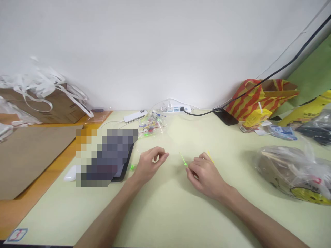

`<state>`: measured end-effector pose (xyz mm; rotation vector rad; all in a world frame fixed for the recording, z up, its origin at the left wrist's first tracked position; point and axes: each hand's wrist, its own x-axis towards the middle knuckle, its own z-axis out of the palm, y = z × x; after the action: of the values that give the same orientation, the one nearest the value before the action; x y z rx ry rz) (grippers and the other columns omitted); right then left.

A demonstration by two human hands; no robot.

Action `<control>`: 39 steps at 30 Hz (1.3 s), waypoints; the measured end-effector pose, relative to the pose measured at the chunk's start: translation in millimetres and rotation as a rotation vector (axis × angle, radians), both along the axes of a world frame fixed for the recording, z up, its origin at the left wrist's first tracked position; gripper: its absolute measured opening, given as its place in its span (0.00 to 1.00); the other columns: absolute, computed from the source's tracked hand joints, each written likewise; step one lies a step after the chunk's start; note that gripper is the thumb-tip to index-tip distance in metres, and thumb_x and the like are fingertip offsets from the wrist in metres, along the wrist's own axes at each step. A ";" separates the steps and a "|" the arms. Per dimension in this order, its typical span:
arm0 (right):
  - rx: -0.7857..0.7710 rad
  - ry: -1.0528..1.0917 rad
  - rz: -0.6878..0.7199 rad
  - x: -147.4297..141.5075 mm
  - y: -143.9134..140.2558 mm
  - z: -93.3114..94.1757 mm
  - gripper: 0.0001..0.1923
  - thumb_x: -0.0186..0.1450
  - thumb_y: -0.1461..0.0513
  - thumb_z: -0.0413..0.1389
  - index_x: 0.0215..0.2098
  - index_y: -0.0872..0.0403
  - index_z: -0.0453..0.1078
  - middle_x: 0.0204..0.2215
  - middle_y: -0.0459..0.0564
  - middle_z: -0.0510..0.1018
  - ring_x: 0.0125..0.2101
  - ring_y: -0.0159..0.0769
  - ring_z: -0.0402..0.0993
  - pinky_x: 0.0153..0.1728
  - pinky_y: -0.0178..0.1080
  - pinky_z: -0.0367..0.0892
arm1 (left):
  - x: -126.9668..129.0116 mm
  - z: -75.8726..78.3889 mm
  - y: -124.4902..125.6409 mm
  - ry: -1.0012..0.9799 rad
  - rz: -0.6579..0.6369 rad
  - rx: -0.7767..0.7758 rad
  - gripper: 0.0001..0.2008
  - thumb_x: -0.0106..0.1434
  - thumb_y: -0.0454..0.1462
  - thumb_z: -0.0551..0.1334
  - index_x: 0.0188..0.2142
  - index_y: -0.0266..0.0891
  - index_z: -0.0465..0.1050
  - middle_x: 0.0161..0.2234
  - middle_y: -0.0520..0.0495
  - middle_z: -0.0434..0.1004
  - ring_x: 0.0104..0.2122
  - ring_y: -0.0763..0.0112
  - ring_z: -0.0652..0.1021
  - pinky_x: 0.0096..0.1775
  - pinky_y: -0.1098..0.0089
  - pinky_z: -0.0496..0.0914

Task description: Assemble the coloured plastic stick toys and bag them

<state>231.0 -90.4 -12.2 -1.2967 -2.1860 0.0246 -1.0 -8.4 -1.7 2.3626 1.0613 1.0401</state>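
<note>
My right hand is closed, thumb and fingers pinching a thin green plastic strip that looks like a cable tie. The strip points up and to the left, a small lump near its lower end. A thin yellow strip shows just beyond the knuckles; whether the hand touches it I cannot tell. To the left, my left hand has its fingers curled, with thumb and forefinger close together. Anything between those fingertips is too small to make out. A small bright green piece lies beside the left wrist.
A tablet, partly blurred out, and a white mouse lie left. Behind are a phone, a clear bag of small coloured parts and a power strip. Right are a black phone, drink carton and plastic-wrapped package.
</note>
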 end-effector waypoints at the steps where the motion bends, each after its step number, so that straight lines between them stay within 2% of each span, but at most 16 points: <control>1: -0.005 -0.004 0.006 -1.0 -0.6 -0.5 0.18 0.69 0.67 0.49 0.20 0.53 0.58 0.16 0.41 0.62 0.21 0.30 0.53 0.35 0.40 0.51 | -4.4 3.1 2.6 0.009 0.036 0.029 0.11 0.71 0.40 0.58 0.32 0.39 0.71 0.25 0.53 0.72 0.25 0.76 0.70 0.30 0.75 0.65; 5: -0.025 -0.004 0.019 -3.5 -2.4 -0.9 0.20 0.69 0.67 0.49 0.19 0.53 0.56 0.15 0.41 0.62 0.21 0.30 0.51 0.36 0.41 0.51 | -31.2 23.1 14.8 0.094 0.207 0.118 0.13 0.72 0.42 0.56 0.33 0.40 0.72 0.25 0.52 0.74 0.24 0.75 0.72 0.31 0.74 0.65; 8: -0.043 -0.030 0.019 -6.0 -3.6 0.1 0.21 0.69 0.67 0.50 0.18 0.54 0.55 0.14 0.41 0.64 0.21 0.30 0.52 0.36 0.41 0.51 | -54.1 39.7 15.5 0.313 0.241 -0.022 0.13 0.71 0.46 0.57 0.36 0.42 0.75 0.24 0.53 0.75 0.23 0.72 0.71 0.28 0.73 0.63; 10: -0.056 -0.071 0.018 -8.1 -4.6 0.9 0.21 0.69 0.67 0.50 0.18 0.54 0.55 0.14 0.42 0.64 0.20 0.30 0.52 0.36 0.41 0.51 | -67.9 46.1 8.7 0.434 0.232 -0.112 0.13 0.70 0.47 0.58 0.37 0.43 0.76 0.28 0.52 0.78 0.25 0.70 0.75 0.28 0.72 0.62; 12: -0.068 -0.124 0.017 -10.2 -5.7 1.4 0.22 0.69 0.67 0.50 0.17 0.54 0.56 0.14 0.43 0.66 0.20 0.30 0.53 0.36 0.42 0.51 | -79.2 47.2 -2.9 0.478 0.261 -0.132 0.13 0.69 0.48 0.59 0.38 0.44 0.77 0.32 0.51 0.80 0.29 0.68 0.76 0.31 0.71 0.65; 14: -0.084 -0.176 0.012 -12.1 -6.6 1.3 0.22 0.69 0.67 0.50 0.17 0.55 0.59 0.15 0.44 0.69 0.20 0.30 0.55 0.37 0.42 0.51 | -87.0 43.9 -16.6 0.517 0.224 -0.142 0.13 0.68 0.49 0.61 0.39 0.45 0.79 0.35 0.49 0.80 0.32 0.65 0.77 0.34 0.70 0.66; 17: -0.105 -0.223 0.006 -14.8 -7.4 -0.8 0.21 0.70 0.67 0.50 0.17 0.55 0.62 0.16 0.46 0.72 0.20 0.30 0.58 0.37 0.43 0.50 | -91.3 35.0 -34.1 0.522 0.136 -0.162 0.13 0.66 0.50 0.63 0.44 0.49 0.80 0.39 0.48 0.81 0.41 0.59 0.79 0.40 0.67 0.69; 19: -0.120 -0.242 0.002 -16.3 -7.2 -2.8 0.21 0.69 0.67 0.51 0.18 0.55 0.64 0.16 0.46 0.73 0.20 0.31 0.60 0.36 0.43 0.50 | -89.7 28.3 -41.1 0.504 0.063 -0.198 0.13 0.67 0.49 0.63 0.46 0.50 0.80 0.42 0.48 0.81 0.44 0.59 0.79 0.43 0.66 0.70; 22: -0.148 -0.273 -0.005 -18.0 -6.3 -4.5 0.21 0.69 0.67 0.52 0.18 0.55 0.66 0.17 0.47 0.74 0.20 0.31 0.61 0.36 0.43 0.49 | -80.6 19.3 -44.8 0.467 0.001 -0.302 0.11 0.70 0.45 0.60 0.44 0.47 0.80 0.41 0.47 0.80 0.41 0.61 0.79 0.41 0.67 0.71; 26: -0.190 -0.319 -0.002 -20.8 -4.3 -4.1 0.20 0.70 0.67 0.51 0.19 0.55 0.68 0.18 0.48 0.76 0.21 0.32 0.63 0.36 0.43 0.48 | -54.2 13.6 -38.3 0.377 -0.078 -0.393 0.10 0.71 0.38 0.58 0.43 0.45 0.79 0.40 0.48 0.79 0.38 0.66 0.79 0.41 0.69 0.71; 28: -0.207 -0.349 -0.022 -24.0 -2.6 -4.7 0.20 0.70 0.66 0.50 0.20 0.55 0.69 0.18 0.50 0.77 0.21 0.33 0.65 0.37 0.43 0.48 | -36.8 14.4 -28.6 0.361 -0.160 -0.363 0.12 0.71 0.34 0.56 0.44 0.44 0.79 0.41 0.48 0.78 0.40 0.66 0.79 0.43 0.69 0.71; 31: -0.222 -0.382 -0.077 -32.1 1.0 -7.8 0.19 0.69 0.66 0.51 0.21 0.55 0.71 0.20 0.52 0.78 0.22 0.34 0.66 0.38 0.44 0.49 | -12.0 17.3 -7.1 0.414 -0.298 -0.316 0.16 0.71 0.30 0.53 0.44 0.42 0.80 0.40 0.47 0.77 0.37 0.69 0.78 0.41 0.70 0.70; 34: -0.233 -0.379 -0.100 -40.6 5.7 -9.6 0.19 0.70 0.64 0.51 0.22 0.55 0.73 0.20 0.51 0.79 0.23 0.34 0.68 0.39 0.44 0.49 | 4.9 17.8 12.8 0.464 -0.424 -0.230 0.16 0.69 0.28 0.54 0.45 0.42 0.79 0.41 0.46 0.78 0.39 0.68 0.78 0.41 0.70 0.70; 37: -0.204 -0.329 -0.107 -39.5 10.3 -6.4 0.23 0.74 0.58 0.50 0.22 0.55 0.73 0.20 0.50 0.79 0.24 0.34 0.69 0.40 0.44 0.50 | 8.8 15.0 22.3 0.464 -0.443 -0.145 0.14 0.69 0.27 0.55 0.44 0.42 0.78 0.40 0.47 0.80 0.42 0.66 0.78 0.44 0.69 0.69; 39: -0.162 -0.264 -0.115 -28.0 12.0 -1.7 0.26 0.75 0.55 0.48 0.22 0.55 0.71 0.20 0.49 0.78 0.24 0.34 0.68 0.40 0.44 0.51 | 4.7 12.1 22.9 0.451 -0.429 -0.112 0.14 0.69 0.27 0.55 0.44 0.42 0.78 0.40 0.48 0.80 0.42 0.66 0.78 0.44 0.67 0.70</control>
<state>203.0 -78.4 -13.9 -1.5926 -2.3648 -0.0162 3.7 14.5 10.4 2.6269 0.6661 0.2969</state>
